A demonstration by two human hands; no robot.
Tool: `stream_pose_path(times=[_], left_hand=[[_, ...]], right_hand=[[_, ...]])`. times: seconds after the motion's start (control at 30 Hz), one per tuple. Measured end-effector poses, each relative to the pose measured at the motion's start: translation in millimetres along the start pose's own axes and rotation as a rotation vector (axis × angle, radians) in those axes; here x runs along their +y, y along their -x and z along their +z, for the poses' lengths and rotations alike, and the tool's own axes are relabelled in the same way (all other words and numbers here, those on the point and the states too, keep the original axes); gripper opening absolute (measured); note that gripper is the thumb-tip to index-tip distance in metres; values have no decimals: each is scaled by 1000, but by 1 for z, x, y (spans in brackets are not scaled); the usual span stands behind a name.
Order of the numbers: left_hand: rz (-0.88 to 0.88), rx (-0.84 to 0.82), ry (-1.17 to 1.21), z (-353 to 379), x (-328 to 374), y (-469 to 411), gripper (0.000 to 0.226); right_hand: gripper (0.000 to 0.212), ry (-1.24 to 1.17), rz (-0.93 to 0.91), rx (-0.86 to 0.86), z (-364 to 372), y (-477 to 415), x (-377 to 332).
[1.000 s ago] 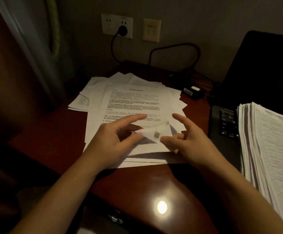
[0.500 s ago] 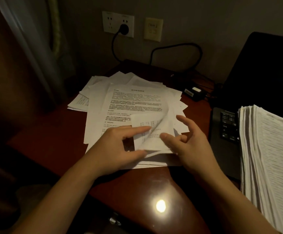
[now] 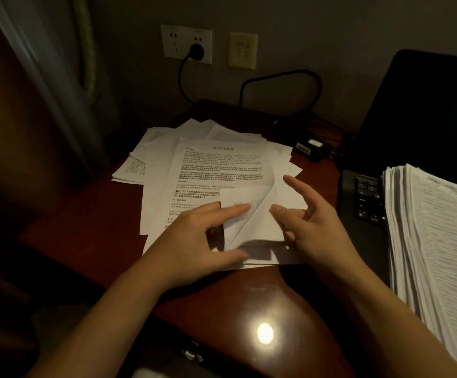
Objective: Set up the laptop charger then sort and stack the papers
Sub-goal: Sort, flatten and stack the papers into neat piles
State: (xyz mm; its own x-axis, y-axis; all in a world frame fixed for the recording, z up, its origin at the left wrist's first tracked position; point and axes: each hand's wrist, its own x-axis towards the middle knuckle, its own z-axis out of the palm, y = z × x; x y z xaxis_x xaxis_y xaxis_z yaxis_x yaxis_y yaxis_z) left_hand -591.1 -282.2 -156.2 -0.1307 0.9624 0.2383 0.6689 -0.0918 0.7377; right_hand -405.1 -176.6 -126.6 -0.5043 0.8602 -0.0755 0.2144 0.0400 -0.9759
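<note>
The left hand (image 3: 192, 241) pinched the top sheet's (image 3: 216, 170) turned-up near corner, fingers (image 3: 235, 209) lying on it. The right hand (image 3: 320, 230) was slack-fingered, its thumb touching that flap. The sheet topped loose papers (image 3: 156, 148) on the worktop (image 3: 91, 214). Its print was too dim to read, and the frame cut off the stack (image 3: 434, 227) on the laptop (image 3: 363, 197).

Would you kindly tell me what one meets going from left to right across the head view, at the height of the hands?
left hand, pinching the turned-up corner of the top sheet → right hand → laptop keyboard → tall stack of papers
</note>
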Motion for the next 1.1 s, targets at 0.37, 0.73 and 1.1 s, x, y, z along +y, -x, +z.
stream_pose_path(times=[0.37, 0.73, 1.1], left_hand=[[-38, 45, 7, 4, -1, -4, 32], [-42, -46, -97, 2, -2, -2, 94], [-31, -23, -80, 2, -4, -2, 68]], right_hand=[[64, 38, 83, 122, -12, -4, 8], [66, 103, 130, 105, -27, -3, 4], [74, 152, 125, 28, -24, -4, 5]])
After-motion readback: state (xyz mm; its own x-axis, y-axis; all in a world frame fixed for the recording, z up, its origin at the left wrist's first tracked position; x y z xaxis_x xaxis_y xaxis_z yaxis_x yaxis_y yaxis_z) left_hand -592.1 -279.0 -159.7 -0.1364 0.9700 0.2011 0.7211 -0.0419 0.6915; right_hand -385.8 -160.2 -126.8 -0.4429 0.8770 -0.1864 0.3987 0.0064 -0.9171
